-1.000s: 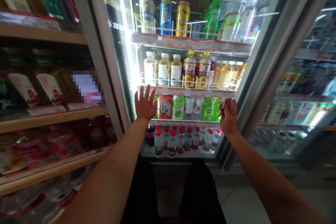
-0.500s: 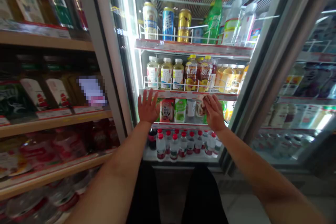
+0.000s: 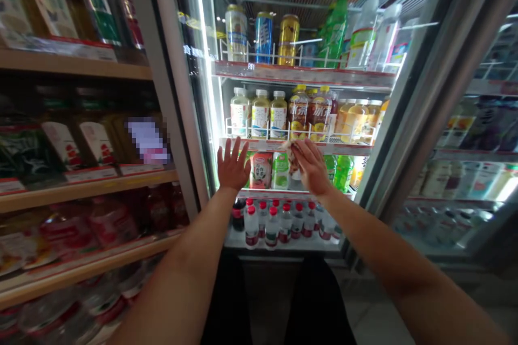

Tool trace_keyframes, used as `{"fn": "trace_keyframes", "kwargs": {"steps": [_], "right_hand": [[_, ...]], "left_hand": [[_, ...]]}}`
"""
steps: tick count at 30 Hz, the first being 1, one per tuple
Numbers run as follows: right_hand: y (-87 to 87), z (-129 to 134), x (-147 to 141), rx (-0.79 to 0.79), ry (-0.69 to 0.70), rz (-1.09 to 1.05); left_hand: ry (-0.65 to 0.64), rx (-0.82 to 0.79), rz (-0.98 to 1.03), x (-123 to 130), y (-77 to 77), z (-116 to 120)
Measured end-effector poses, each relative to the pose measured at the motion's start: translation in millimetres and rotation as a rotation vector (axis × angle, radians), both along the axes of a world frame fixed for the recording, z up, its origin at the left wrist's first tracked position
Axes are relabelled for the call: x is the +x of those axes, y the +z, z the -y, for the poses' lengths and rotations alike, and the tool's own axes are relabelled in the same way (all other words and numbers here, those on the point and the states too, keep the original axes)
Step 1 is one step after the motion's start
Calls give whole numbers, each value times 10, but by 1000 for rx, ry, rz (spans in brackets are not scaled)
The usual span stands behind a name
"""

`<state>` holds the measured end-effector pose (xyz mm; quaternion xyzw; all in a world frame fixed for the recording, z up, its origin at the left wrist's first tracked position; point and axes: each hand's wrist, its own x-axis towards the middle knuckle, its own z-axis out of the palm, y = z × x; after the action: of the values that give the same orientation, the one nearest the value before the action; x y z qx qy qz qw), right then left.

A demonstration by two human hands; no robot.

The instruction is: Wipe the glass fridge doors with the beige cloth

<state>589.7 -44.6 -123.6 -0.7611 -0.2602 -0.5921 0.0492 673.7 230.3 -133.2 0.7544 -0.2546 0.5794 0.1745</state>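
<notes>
My left hand [image 3: 233, 167] is raised with its fingers spread and nothing in it, at the left side of the lit fridge. A crumpled, brownish cloth [image 3: 293, 159] is gripped in my right hand [image 3: 313, 167], in front of the third shelf's price strip [image 3: 343, 148]. Between the hands stand a red carton [image 3: 261, 170] and a green carton [image 3: 280, 170]. Just above are pale tea bottles [image 3: 260, 114] and dark tea bottles [image 3: 298, 113] behind a wire rail.
Cans [image 3: 264, 38] and a green bottle [image 3: 337, 29] stand on the upper shelf. Small red-capped bottles [image 3: 271, 229] fill the bottom. A metal door frame [image 3: 429, 102] rises at the right; wooden-edged drink shelves [image 3: 81, 188] are at the left.
My right hand has moved left with the cloth, uncovering green bottles on its right. My left hand stays raised and spread. The whole view has shifted slightly.
</notes>
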Motion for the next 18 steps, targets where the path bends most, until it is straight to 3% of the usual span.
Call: {"fn": "trace_keyframes", "kwargs": {"steps": [5,7,10,12,14,18], "right_hand": [[-208,-237,-3,-280,79,-121],[-111,-316,15,-315,88,-151],[168,-426,67,-166,49,-121],[239,-494,93,-76,26,-105],[129,-547,98,-96,32,-127],[-242,-566,77,-352,109,-197]], "left_hand": [[21,6,14,-6,3,4],[28,8,20,-5,1,1],[36,13,29,-2,-5,-6],[41,20,35,2,-9,-10],[47,25,45,9,-12,-14],[50,27,74,27,-16,-17]]}}
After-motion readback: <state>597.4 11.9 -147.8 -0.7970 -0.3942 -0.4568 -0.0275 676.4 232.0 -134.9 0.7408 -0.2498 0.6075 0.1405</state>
